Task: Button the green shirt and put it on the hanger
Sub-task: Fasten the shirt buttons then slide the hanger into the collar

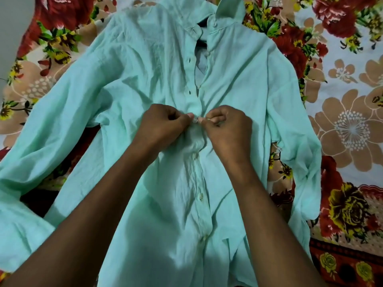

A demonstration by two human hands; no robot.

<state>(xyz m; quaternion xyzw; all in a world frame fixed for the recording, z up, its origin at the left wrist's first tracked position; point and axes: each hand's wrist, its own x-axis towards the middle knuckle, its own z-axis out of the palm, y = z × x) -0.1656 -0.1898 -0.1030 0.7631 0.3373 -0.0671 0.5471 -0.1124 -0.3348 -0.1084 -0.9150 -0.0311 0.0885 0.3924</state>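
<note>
A pale green shirt [145, 65] lies face up and spread out, collar at the top, sleeves out to both sides. Its lower front is fastened at three buttons; above my hands the placket gapes open with loose buttons and empty buttonholes. My left hand [163, 127] pinches the left placket edge at mid-chest. My right hand [228, 129] pinches the right edge, with a small white button [194, 120] between the fingertips of both hands. No hanger is in view.
The shirt rests on a floral bedspread [348, 125] with red, yellow and tan flowers, which fills the frame. A grey wall strip [12, 27] shows at the top left.
</note>
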